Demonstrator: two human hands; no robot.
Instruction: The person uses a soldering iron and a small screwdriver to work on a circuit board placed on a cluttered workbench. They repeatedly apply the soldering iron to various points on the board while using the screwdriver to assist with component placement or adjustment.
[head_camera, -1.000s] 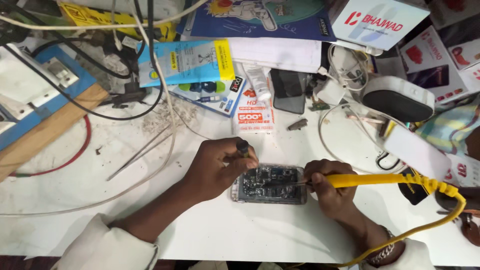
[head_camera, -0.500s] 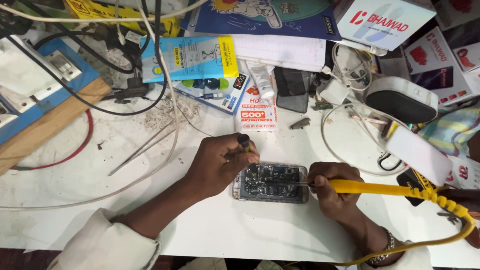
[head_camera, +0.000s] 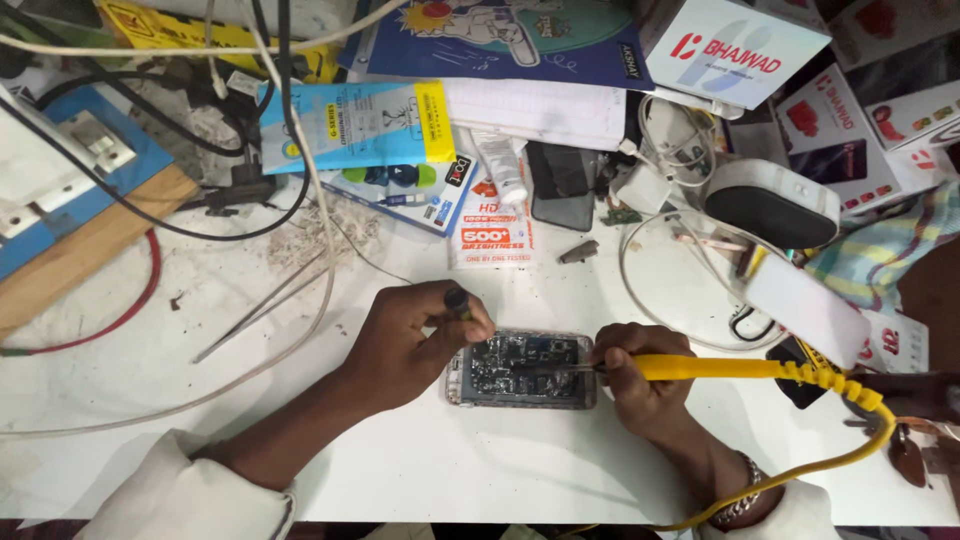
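An opened phone (head_camera: 522, 370) lies flat on the white table (head_camera: 430, 470), its dark circuit board showing. My left hand (head_camera: 410, 340) rests at the phone's left end and pinches a small dark tool (head_camera: 458, 300) upright over its top left corner. My right hand (head_camera: 635, 375) sits at the phone's right end, gripping a yellow-handled soldering iron (head_camera: 720, 368). The iron's thin metal tip reaches left across the board. A yellow cord (head_camera: 850, 440) curls away from the handle to the lower right.
Metal tweezers (head_camera: 260, 308) lie left of my hands beside a white cable (head_camera: 320, 230). Packets, a tube and a dark phone (head_camera: 560, 185) crowd the far side. A white and black device (head_camera: 770, 205) and boxes stand at right; a blue and wooden board (head_camera: 90, 215) at left.
The view has shifted a little. Both hands stay on the phone, and the soldering iron's tip has moved slightly along the board.
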